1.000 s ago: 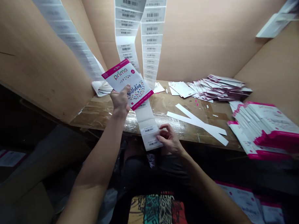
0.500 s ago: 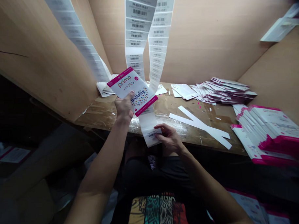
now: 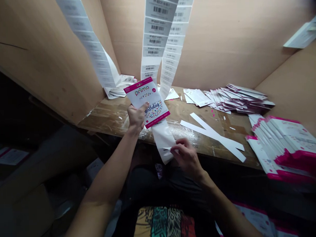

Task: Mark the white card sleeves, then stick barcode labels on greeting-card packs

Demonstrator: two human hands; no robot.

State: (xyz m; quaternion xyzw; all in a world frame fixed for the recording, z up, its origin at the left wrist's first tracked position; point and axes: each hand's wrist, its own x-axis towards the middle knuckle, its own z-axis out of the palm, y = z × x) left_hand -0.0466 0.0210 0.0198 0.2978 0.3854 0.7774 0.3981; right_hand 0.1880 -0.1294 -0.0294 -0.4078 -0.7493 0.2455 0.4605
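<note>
My left hand [image 3: 137, 116] is closed on a flat white and pink balloon packet [image 3: 149, 93], printed "prima" and "birthday", with the thumb across its front. Behind the packet a strip of barcode labels [image 3: 161, 135] runs down past the table's front edge. At the strip's lower end, my right hand [image 3: 186, 153] pinches a barcode label [image 3: 167, 150], which looks partly lifted from its backing. The fingers of the left hand behind the packet are hidden.
Long label strips [image 3: 155, 39] hang from above before a cardboard wall [image 3: 222, 36]. Two crossed white paper strips [image 3: 212, 134] lie on the wooden table [image 3: 116, 123]. A heap of packets [image 3: 240, 98] lies at the back right, a pink-edged stack [image 3: 290, 138] at the right edge.
My right hand has drawn slightly right and down, and the label at its fingertips now peels up from the strip. The view has shifted a little; the left hand still holds the packet.
</note>
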